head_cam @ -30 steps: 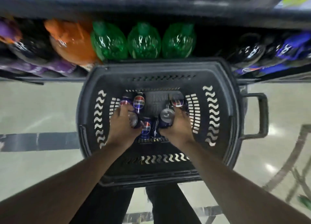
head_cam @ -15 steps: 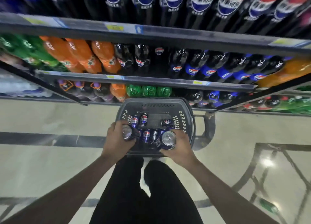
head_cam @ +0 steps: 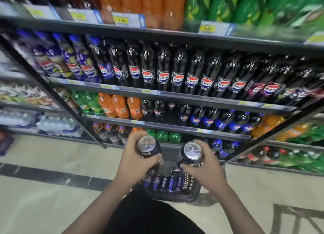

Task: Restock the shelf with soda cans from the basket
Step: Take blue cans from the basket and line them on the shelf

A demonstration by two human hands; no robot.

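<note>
My left hand (head_cam: 135,161) grips a dark soda can (head_cam: 148,146), its silver top facing me. A second dark soda can (head_cam: 191,153) sits upright in my right hand (head_cam: 204,165). Both cans hang above the dark plastic basket (head_cam: 177,197) on the floor, where several blue cans (head_cam: 164,182) still lie in a row. Behind the hands rises the shelf unit (head_cam: 175,95) with rows of dark cola bottles (head_cam: 163,70), orange bottles and green bottles.
The shelf's black upright frame (head_cam: 57,96) slants down to the left of my hands. Packs of water (head_cam: 52,123) fill the neighbouring shelf at the left. Beige floor with dark stripes spreads on both sides. My dark trousers (head_cam: 150,216) are below the basket.
Both hands have lifted a can each out of the basket and raised them. My view has tilted up from the basket to the shelves.
</note>
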